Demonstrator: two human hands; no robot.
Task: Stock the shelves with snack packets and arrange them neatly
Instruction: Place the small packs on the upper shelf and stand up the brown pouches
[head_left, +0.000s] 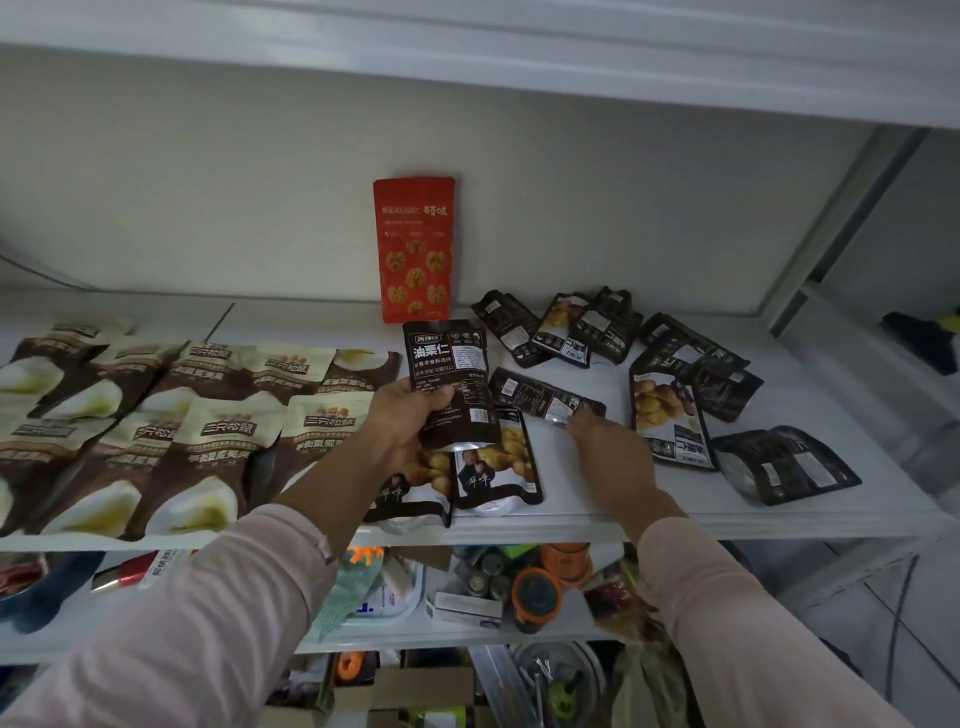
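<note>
Snack packets, black, chestnut-kernel type, lot spread over the right half of a white shelf (571, 514). Item one: held black packet (449, 384), upright, printed back facing the camera, gripped at its lower left side by the left hand (410, 415), thumb across the face and fingers curled behind. Item two: flat black packet (545, 397), lying aslant just right of the held one; the right hand (608, 452) has its fingers drawn together on the near silver corner, pinching it. Item three: front pair (493, 467), two black packets lying face up side by side at the shelf's front edge, partly under the left hand and the held packet. Item four: loose black packets (670, 415), scattered unevenly at mixed angles toward the right and rear, some overlapping. Item five: red packet (414, 249), standing upright against the back wall, behind the held one. Item six: brown-and-cream packets (208, 431), laid in overlapping rows across the left half of the shelf. Both forearms wear pale pink sleeves. Lower shelf (363, 642): assorted jars, boxes and bags.
</note>
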